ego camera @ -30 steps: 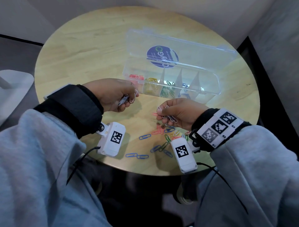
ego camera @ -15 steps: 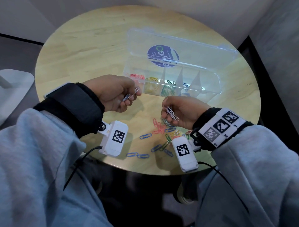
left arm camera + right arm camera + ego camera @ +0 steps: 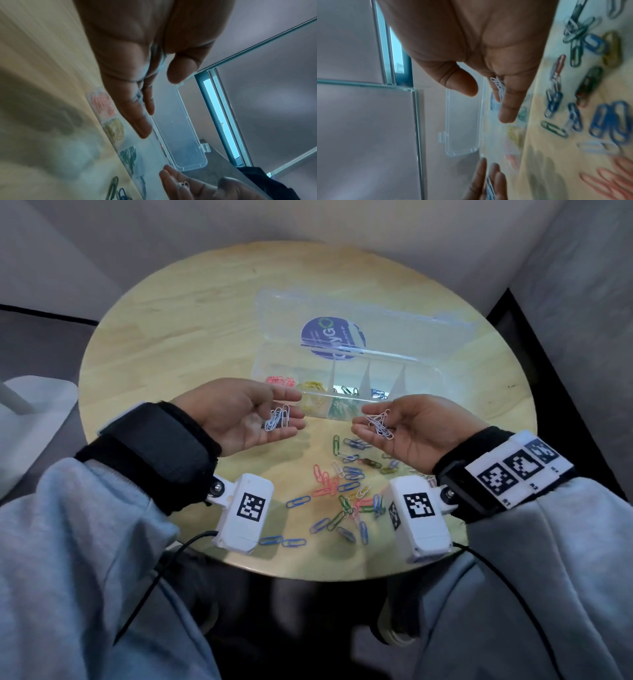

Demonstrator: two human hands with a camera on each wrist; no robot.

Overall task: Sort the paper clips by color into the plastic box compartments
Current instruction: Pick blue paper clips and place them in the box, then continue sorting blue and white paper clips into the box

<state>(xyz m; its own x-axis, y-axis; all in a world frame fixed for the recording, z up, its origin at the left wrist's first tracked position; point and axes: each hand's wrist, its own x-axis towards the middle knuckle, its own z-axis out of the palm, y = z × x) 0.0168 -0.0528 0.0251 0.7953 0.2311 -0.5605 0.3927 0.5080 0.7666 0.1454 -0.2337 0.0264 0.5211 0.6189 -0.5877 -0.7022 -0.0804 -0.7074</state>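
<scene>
Both palms up with fingers released: left hand [image 3: 239, 419] and right hand [image 3: 414, 429] carry white clips [image 3: 277, 419]; loose clips [image 3: 346, 494] litter the worktop [image 3: 171, 337] before the box [image 3: 424, 398].

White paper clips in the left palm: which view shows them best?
Head view: the white paper clips lie sharp on the open left hand. Left wrist view blurs them in the palm crease; right wrist view shows only a sliver at the bottom edge.

I see a pale wooden table [image 3: 171, 337] with smooth, faintly glossy grain. The box [image 3: 421, 409] is clear, shiny plastic. The paper clips [image 3: 346, 494] look coated in glossy colour, probably plastic over wire. My sleeves [image 3: 85, 542] are soft matt cloth.
</scene>
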